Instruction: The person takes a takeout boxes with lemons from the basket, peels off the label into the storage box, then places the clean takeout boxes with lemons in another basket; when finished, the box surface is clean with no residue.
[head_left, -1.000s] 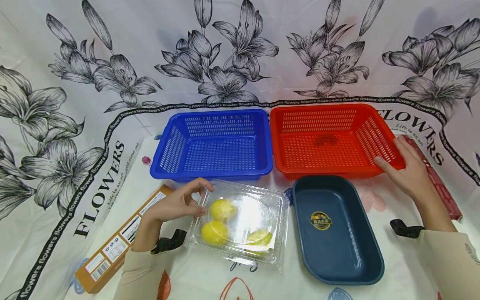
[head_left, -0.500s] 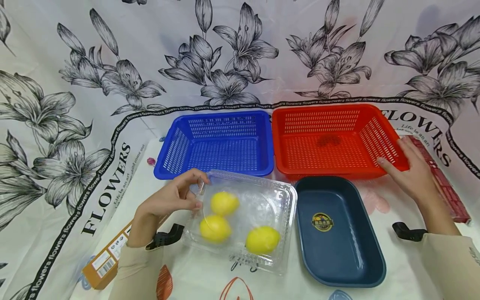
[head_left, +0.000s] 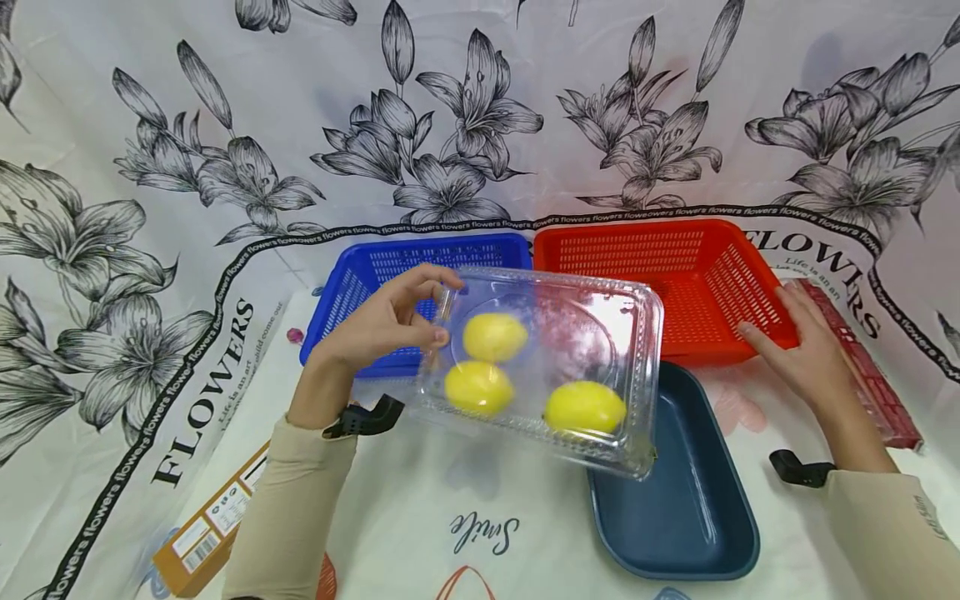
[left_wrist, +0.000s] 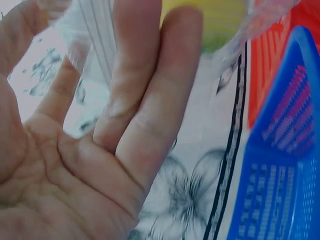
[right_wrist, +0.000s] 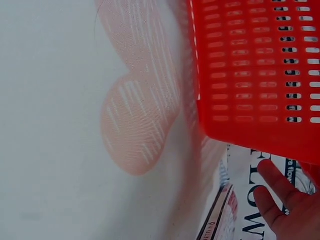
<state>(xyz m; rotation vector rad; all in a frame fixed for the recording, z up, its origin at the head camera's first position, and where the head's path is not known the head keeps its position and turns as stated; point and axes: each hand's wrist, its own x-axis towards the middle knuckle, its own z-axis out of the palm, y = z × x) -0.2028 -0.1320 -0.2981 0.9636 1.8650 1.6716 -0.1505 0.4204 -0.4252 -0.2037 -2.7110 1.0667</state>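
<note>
My left hand (head_left: 382, 325) pinches the left end of a clear plastic clamshell box (head_left: 536, 458) between thumb and fingers. Three yellow lemons (head_left: 585, 407) lie inside it. The box is raised and tilted, overlapping both baskets and the dark blue tray in the head view. In the left wrist view the lower fingers stretch beside the plastic, with a lemon (left_wrist: 220, 25) behind. At the right, my right hand (head_left: 806, 358) holds the near right corner of the red basket (head_left: 675, 354), thumb over the rim; two fingers (right_wrist: 275, 177) show outside the basket wall in the right wrist view.
A blue basket (head_left: 318, 350) stands left of the red one. Nearer me is the dark blue tray (head_left: 675, 517). An orange-brown carton (head_left: 202, 542) with labels lies at the left, and a red brick-patterned flat thing (head_left: 892, 417) at the far right.
My left hand has lifted the box of lemons upward and to the right, over the tray's far end and the baskets' near edges. My right hand has stayed at the red basket.
</note>
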